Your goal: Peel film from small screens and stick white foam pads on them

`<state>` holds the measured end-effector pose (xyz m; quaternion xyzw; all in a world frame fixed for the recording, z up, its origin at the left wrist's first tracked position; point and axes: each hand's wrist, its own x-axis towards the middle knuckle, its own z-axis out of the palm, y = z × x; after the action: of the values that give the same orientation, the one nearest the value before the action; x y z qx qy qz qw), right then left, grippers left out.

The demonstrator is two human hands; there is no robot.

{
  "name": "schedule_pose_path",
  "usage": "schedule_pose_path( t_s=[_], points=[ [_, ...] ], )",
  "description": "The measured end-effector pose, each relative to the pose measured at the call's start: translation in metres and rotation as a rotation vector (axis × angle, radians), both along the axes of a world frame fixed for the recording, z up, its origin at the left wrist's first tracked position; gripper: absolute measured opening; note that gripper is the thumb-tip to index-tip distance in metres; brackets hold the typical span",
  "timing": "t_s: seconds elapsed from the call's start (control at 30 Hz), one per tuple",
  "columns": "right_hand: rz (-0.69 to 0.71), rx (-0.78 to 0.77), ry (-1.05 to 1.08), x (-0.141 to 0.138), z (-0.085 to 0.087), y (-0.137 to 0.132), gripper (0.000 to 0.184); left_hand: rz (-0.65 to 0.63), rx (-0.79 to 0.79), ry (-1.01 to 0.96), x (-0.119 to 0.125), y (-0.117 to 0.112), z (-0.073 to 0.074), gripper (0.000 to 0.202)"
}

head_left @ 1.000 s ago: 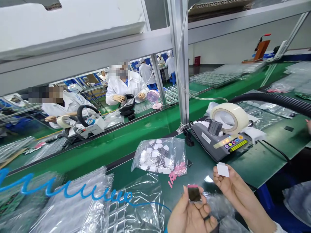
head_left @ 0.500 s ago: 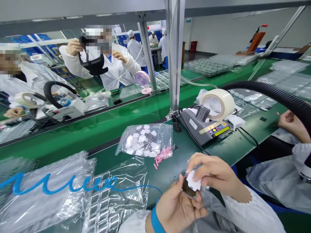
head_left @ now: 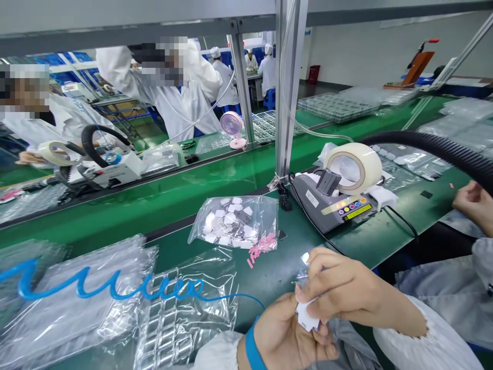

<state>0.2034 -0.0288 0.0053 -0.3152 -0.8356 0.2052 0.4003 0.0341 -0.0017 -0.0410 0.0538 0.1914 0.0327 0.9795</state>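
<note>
My left hand (head_left: pixel 287 334), a blue wrist strap (head_left: pixel 253 349) around its wrist, is turned palm up with its fingers curled at the lower edge of a small white flat piece (head_left: pixel 307 317). From above, my right hand (head_left: pixel 342 290) pinches the same piece, its fingers covering the upper part. A bit of clear film (head_left: pixel 302 276) with a pale tip sticks out beyond the right fingertips; whether it is joined to the white piece I cannot tell. Left of the hands lies a clear bag (head_left: pixel 231 221) of small white pieces with dark strips, pink slips (head_left: pixel 257 251) at its corner.
A grey device (head_left: pixel 319 205) carries a big tape roll (head_left: pixel 370 164). Clear compartment trays (head_left: pixel 165 318) and stacked plastic bags (head_left: pixel 96 303) lie at left, crossed by a coiled blue cord (head_left: pixel 127 290). A co-worker's hand (head_left: pixel 473 203) is at right, beside a black hose (head_left: pixel 431 146).
My right hand has shifted over the white piece, which sits lower against the left fingers. The clear film now shows above. Across the line, a person has raised the dark headset to head height.
</note>
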Motion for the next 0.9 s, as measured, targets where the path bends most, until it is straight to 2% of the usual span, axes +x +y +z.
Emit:
schedule_pose_path(
  t_s=[0.1, 0.27, 0.4, 0.47, 0.57, 0.67, 0.77, 0.9],
  points=[
    [-0.099, 0.032, -0.125, -0.004, 0.004, -0.008, 0.018, 0.061, 0.045, -0.027, -0.002, 0.0, 0.002, 0.035],
    [-0.438, 0.12, -0.214, -0.021, 0.011, -0.028, 0.011, 0.21, 0.182, -0.044, -0.003, 0.001, 0.007, 0.032],
    [-0.621, 0.225, -0.275, -0.037, 0.012, -0.038, 0.014, 0.261, 0.21, -0.03, -0.003, 0.004, 0.012, 0.027],
    [-0.669, 0.263, -0.316, -0.045, 0.008, -0.041, 0.014, 0.268, 0.239, -0.036, -0.003, 0.005, 0.015, 0.028],
    [-0.684, 0.238, -0.322, -0.052, 0.0, -0.041, 0.017, 0.268, 0.304, -0.025, -0.004, 0.007, 0.02, 0.029],
    [-0.673, 0.19, -0.186, -0.054, -0.006, -0.038, 0.007, 0.272, 0.338, 0.015, -0.005, 0.008, 0.022, 0.03],
    [-0.641, 0.168, -0.089, -0.054, -0.008, -0.033, 0.005, 0.29, 0.355, 0.022, -0.007, 0.009, 0.021, 0.028],
    [-0.524, 0.152, -0.163, -0.051, -0.013, -0.032, 0.023, 0.284, 0.421, 0.039, -0.009, 0.012, 0.022, 0.027]
  ],
)
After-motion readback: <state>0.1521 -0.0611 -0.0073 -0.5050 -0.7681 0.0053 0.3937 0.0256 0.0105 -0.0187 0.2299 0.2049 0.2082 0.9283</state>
